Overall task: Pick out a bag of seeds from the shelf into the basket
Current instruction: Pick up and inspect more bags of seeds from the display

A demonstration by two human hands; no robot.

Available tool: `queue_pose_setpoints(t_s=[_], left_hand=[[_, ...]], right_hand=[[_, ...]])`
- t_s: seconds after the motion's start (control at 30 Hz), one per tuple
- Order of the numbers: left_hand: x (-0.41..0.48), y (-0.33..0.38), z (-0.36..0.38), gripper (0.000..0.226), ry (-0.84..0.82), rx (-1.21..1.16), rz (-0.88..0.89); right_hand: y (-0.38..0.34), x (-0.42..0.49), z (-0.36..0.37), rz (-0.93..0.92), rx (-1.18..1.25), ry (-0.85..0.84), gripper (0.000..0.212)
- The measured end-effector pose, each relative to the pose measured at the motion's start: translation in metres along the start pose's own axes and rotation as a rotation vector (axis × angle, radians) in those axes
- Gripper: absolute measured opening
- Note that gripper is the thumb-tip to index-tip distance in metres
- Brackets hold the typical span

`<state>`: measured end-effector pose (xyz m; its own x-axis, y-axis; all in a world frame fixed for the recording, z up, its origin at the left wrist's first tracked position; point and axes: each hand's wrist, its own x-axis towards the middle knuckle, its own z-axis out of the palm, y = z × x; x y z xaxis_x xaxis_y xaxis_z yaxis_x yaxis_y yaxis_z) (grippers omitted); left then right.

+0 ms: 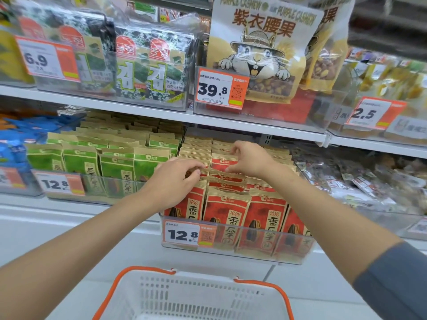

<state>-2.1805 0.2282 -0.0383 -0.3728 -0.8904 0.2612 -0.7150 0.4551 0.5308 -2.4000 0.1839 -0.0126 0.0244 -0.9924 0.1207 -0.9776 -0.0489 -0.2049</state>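
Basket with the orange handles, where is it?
In the head view the basket sits at the bottom centre, just below the clear bin of red seed bags.

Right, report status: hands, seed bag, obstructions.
Left hand pinches a red seed bag; right hand fingers curled round top of rear bag. Neither lifted out. Basket below, nothing blocking.

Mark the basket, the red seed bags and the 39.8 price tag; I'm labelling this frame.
basket (196, 294), head view, on its white slotted wall.
red seed bags (263, 212), head view, on a front-row bag's face.
39.8 price tag (213, 90), head view, on the printed digits.
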Motion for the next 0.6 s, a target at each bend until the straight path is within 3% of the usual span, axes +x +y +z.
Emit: queue_pose_setpoints(t_s=[0.07,0.1,0.17,0.27,0.4,0.6], left_hand=[[0.000,0.000,-0.001,0.033,-0.001,-0.004,0.001],[0.000,0.000,-0.001,0.033,-0.002,-0.007,0.002],[0.000,0.000,-0.001,0.033,-0.005,-0.013,0.006],[0.001,-0.001,-0.001,0.033,-0.008,-0.017,0.005],[0.003,-0.002,0.000,0.032,-0.011,-0.038,0.009],[0.000,0.004,-0.008,0.031,0.104,-0.094,0.033]], right_hand=[[-0.002,0.011,0.004,0.009,-0.206,-0.031,0.084],[-0.003,0.017,0.006,0.018,-0.235,-0.083,0.088],[-0.003,0.022,0.008,0.016,-0.235,-0.155,0.076],[-0.006,0.017,0.006,-0.036,-0.210,-0.081,0.041],[-0.011,-0.001,-0.004,-0.079,0.014,-0.038,0.014],[-0.017,-0.037,-0.050,-0.174,0.186,0.315,0.012]])
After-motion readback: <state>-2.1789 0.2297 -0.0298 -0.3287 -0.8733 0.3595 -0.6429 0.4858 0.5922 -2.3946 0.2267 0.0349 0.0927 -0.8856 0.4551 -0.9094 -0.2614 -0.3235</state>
